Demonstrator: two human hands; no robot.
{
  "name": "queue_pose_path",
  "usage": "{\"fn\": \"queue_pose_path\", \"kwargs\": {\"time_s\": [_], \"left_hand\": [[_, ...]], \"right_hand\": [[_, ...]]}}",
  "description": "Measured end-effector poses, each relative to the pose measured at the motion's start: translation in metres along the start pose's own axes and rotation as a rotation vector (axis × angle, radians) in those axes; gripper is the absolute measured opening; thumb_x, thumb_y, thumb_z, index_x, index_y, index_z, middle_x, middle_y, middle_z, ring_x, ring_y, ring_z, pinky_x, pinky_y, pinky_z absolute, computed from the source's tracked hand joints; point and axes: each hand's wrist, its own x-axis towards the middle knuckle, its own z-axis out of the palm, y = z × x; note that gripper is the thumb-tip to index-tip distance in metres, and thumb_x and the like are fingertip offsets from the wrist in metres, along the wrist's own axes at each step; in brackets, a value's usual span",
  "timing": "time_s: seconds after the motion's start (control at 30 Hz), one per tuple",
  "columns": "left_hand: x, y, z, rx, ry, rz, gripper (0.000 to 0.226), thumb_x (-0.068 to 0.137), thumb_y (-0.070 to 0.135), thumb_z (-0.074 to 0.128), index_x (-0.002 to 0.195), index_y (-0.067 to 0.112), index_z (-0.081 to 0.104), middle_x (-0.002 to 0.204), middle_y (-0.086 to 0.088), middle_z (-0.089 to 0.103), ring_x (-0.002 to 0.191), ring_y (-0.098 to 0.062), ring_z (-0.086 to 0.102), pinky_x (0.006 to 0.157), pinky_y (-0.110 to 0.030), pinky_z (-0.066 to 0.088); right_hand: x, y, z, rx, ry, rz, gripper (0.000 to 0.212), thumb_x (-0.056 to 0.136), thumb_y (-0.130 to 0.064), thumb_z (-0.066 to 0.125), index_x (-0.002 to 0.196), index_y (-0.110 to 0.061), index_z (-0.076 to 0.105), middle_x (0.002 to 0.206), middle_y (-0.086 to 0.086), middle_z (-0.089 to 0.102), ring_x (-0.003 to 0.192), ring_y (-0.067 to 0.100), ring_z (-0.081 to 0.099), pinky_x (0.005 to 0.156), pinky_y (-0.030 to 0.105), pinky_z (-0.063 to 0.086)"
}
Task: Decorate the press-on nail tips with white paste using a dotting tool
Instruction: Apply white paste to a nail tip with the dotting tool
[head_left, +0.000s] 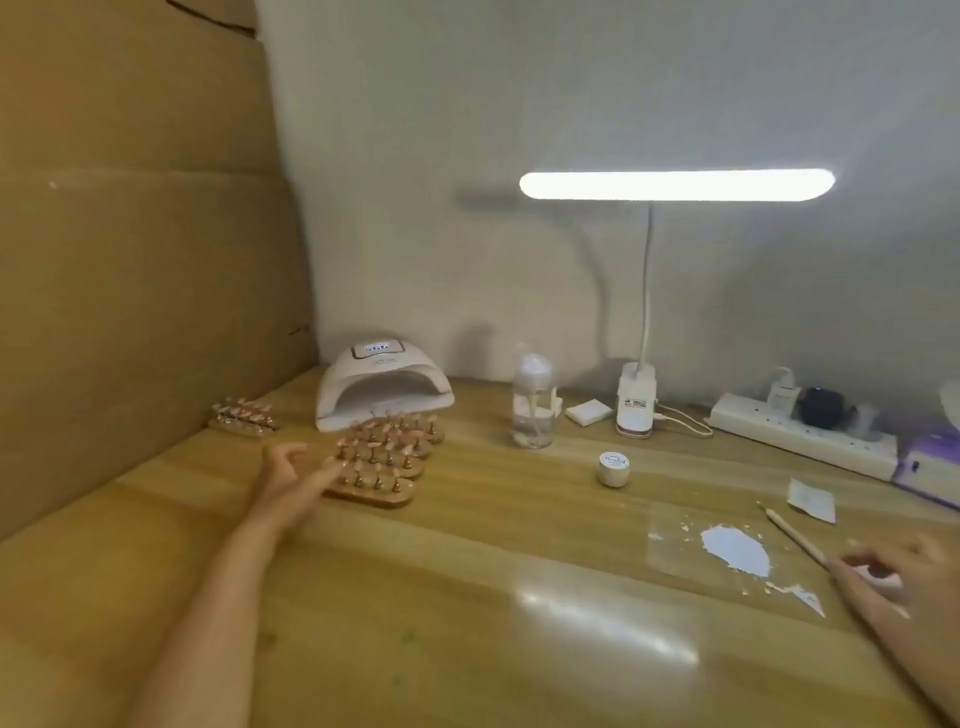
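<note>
Left hand (288, 480) reaches across the table (467, 649) with its fingers mostly straight and holding nothing. The fingertips touch the nearest stand of nail tips (382, 460), at its two o'clock. At twelve o'clock of the stands sits a curing lamp (382, 387), and at three o'clock a small jar (614, 467). White paste (735, 551) is smeared at four o'clock of the jar. Blurred, the right hand (893, 577) pinches the dotting tool (795, 538), whose tip points to ten o'clock beside the paste.

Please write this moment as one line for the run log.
left hand: fingers at front nail-tip stand | right hand: at dotting tool, grip blurred | white paste: spread on clear sheet
</note>
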Motion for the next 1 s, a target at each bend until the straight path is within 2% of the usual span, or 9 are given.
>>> {"fn": "queue_pose_path", "kwargs": {"time_s": [0.2,0.3,0.37,0.43,0.6,0.7,0.77,0.87,1.0], "left_hand": [[0.007,-0.011,0.003,0.285,-0.066,0.031,0.067,0.073,0.032,0.081,0.125,0.021,0.041,0.134,0.000,0.056,0.126,-0.026,0.049,0.106,-0.039,0.038],[0.004,-0.007,-0.006,0.287,-0.124,0.044,0.079,0.056,0.040,0.078,0.126,0.021,0.048,0.130,-0.003,0.056,0.125,-0.027,0.050,0.108,-0.040,0.039],[0.000,-0.008,-0.014,0.349,-0.199,0.066,0.065,0.064,0.038,0.086,0.122,0.025,0.057,0.128,-0.004,0.057,0.119,-0.025,0.052,0.104,-0.038,0.042],[-0.006,-0.009,-0.019,0.386,-0.264,0.100,0.047,0.070,0.037,0.087,0.110,0.029,0.065,0.120,-0.001,0.060,0.108,-0.021,0.056,0.096,-0.035,0.045],[-0.027,0.005,-0.025,0.352,-0.299,0.211,0.042,0.059,0.046,0.089,0.095,0.034,0.070,0.112,0.008,0.064,0.102,-0.015,0.058,0.090,-0.034,0.047],[-0.048,0.028,-0.012,0.229,-0.424,0.299,0.050,0.056,0.053,0.084,0.099,0.030,0.072,0.103,0.019,0.069,0.101,-0.007,0.062,0.080,-0.027,0.045],[-0.066,0.046,0.012,0.202,-0.557,0.363,0.045,0.063,0.053,0.083,0.104,0.040,0.070,0.106,0.018,0.067,0.100,-0.006,0.063,0.080,-0.025,0.044],[-0.093,0.071,0.062,0.185,-0.773,0.449,0.040,0.068,0.052,0.080,0.106,0.047,0.067,0.104,0.014,0.068,0.093,-0.004,0.064,0.080,-0.022,0.046],[-0.114,0.099,0.118,0.201,-0.881,0.535,0.041,0.071,0.049,0.080,0.109,0.041,0.066,0.109,0.016,0.063,0.097,0.001,0.060,0.078,-0.012,0.047]], "right_hand": [[0.014,0.035,0.019,-0.020,-0.085,0.039,0.045,0.076,-0.013,0.083,0.072,-0.049,0.056,0.076,-0.004,0.060,0.082,0.034,0.053,0.078,0.059,0.049],[0.015,0.045,0.028,-0.032,-0.031,-0.098,0.022,0.085,-0.040,0.067,0.080,-0.056,0.053,0.078,-0.014,0.056,0.077,0.024,0.053,0.070,0.053,0.051],[0.009,0.048,0.028,-0.059,0.007,-0.157,0.008,0.082,-0.059,0.051,0.087,-0.064,0.050,0.078,-0.017,0.054,0.080,0.023,0.051,0.068,0.050,0.052],[0.000,0.043,0.020,-0.028,0.024,-0.156,0.011,0.081,-0.058,0.051,0.088,-0.066,0.050,0.079,-0.015,0.054,0.081,0.026,0.052,0.069,0.052,0.052],[-0.017,-0.010,-0.021,-0.093,0.043,-0.087,0.022,0.086,-0.031,0.072,0.076,-0.044,0.056,0.079,-0.005,0.063,0.081,0.034,0.057,0.073,0.055,0.050],[-0.031,-0.044,-0.039,-0.127,0.048,-0.086,0.012,0.086,-0.026,0.075,0.082,-0.031,0.065,0.086,0.004,0.070,0.086,0.037,0.057,0.078,0.053,0.049],[-0.032,-0.049,-0.044,-0.139,0.035,-0.109,0.004,0.088,-0.024,0.073,0.087,-0.023,0.070,0.089,0.007,0.072,0.092,0.038,0.056,0.082,0.051,0.045],[-0.031,-0.048,-0.047,-0.164,-0.013,-0.130,0.009,0.093,-0.027,0.069,0.096,-0.019,0.072,0.089,0.007,0.072,0.096,0.036,0.058,0.087,0.047,0.040],[-0.030,-0.045,-0.050,-0.052,-0.007,-0.120,0.006,0.092,-0.029,0.071,0.093,-0.024,0.073,0.085,-0.007,0.069,0.090,0.027,0.059,0.091,0.047,0.040]]}}
